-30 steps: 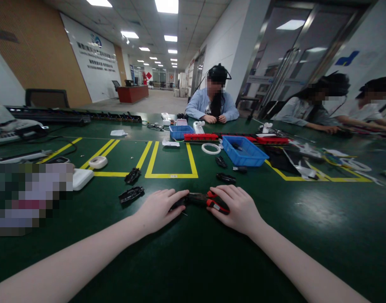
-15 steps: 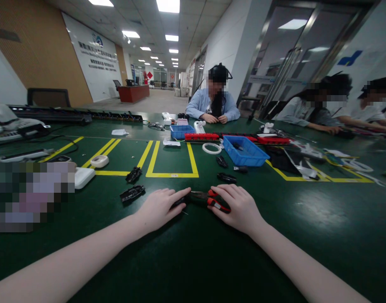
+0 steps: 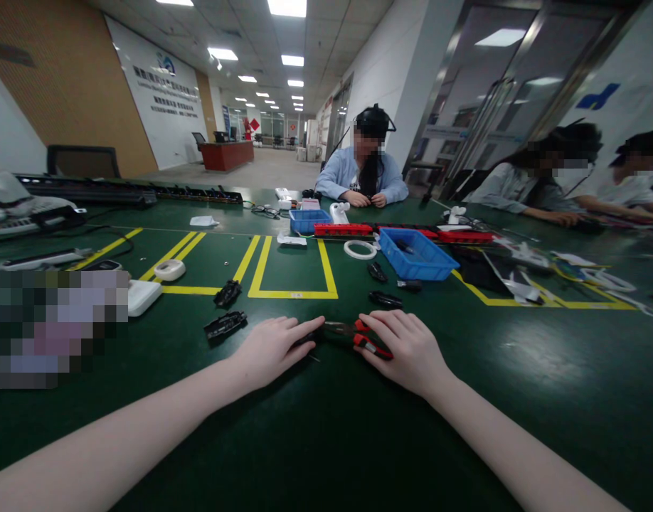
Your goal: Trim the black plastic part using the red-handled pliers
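Observation:
My right hand (image 3: 406, 348) is closed round the red handles of a pair of needle-nose pliers (image 3: 370, 344), whose jaws point left. Between the thumb and fingers of my left hand (image 3: 276, 348) is a small black plastic part (image 3: 305, 338), mostly hidden by the fingers. The tips of the pliers reach this part; whether they grip it I cannot tell. A thin wire-like piece (image 3: 314, 358) shows below my left thumb. To the left of that hand lie an open black shell piece (image 3: 225, 325) and another black shell piece (image 3: 227, 293).
Beyond my hands are black parts (image 3: 386, 299), a blue bin (image 3: 420, 256), a white ring (image 3: 359, 249) and red strips (image 3: 342, 230). A white box (image 3: 144, 297) stands at left. Yellow tape (image 3: 293, 294) marks the green table. A person (image 3: 363, 171) sits opposite; others sit at right.
The view has shifted very slightly. Both hands, the pliers and the black part keep nearly the same positions.

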Tool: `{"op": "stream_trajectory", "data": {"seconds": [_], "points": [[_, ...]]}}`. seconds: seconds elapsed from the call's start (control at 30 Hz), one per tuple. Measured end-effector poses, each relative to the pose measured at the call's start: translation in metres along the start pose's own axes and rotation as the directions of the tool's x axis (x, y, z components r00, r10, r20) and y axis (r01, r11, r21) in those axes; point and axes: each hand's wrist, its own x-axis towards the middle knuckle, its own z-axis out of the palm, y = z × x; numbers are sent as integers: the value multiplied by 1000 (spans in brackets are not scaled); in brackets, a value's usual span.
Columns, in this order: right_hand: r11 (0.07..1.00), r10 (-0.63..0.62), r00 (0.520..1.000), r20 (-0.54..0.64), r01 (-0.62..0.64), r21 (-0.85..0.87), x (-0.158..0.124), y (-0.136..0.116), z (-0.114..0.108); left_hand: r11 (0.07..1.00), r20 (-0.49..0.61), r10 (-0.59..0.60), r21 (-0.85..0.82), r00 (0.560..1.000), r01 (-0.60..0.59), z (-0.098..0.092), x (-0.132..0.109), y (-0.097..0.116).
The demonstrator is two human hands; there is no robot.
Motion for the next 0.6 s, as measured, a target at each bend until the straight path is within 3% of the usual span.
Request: {"op": "stream_trajectory", "data": {"seconds": [0.6], "points": [[986, 116, 986, 121, -129, 103, 0, -1, 3, 999, 4, -36, -39, 999, 36, -2, 0, 4]]}}
